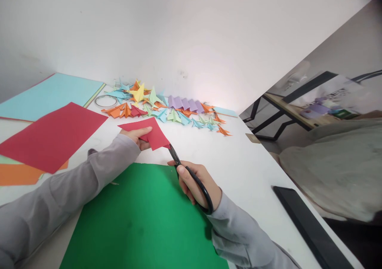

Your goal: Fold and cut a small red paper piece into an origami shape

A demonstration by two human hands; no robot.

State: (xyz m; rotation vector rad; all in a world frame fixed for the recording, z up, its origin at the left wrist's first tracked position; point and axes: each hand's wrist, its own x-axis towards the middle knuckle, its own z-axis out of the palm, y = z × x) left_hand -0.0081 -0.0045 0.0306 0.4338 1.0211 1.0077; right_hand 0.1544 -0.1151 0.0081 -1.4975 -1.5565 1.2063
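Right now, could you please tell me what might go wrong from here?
The left hand grips the small red paper piece toward its left side, so the free corner at the scissors in the right hand might bend and give a crooked cut. Folded paper shapes lie close behind that piece, so a sweep of the left hand could knock them.

Left grip (139,135) holds red paper (158,135); right grip (200,184) holds scissors (174,154).

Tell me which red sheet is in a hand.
The smaller red sheet, in the left hand, with scissors at its right-hand corner; the larger red sheet lies at left, over orange paper.
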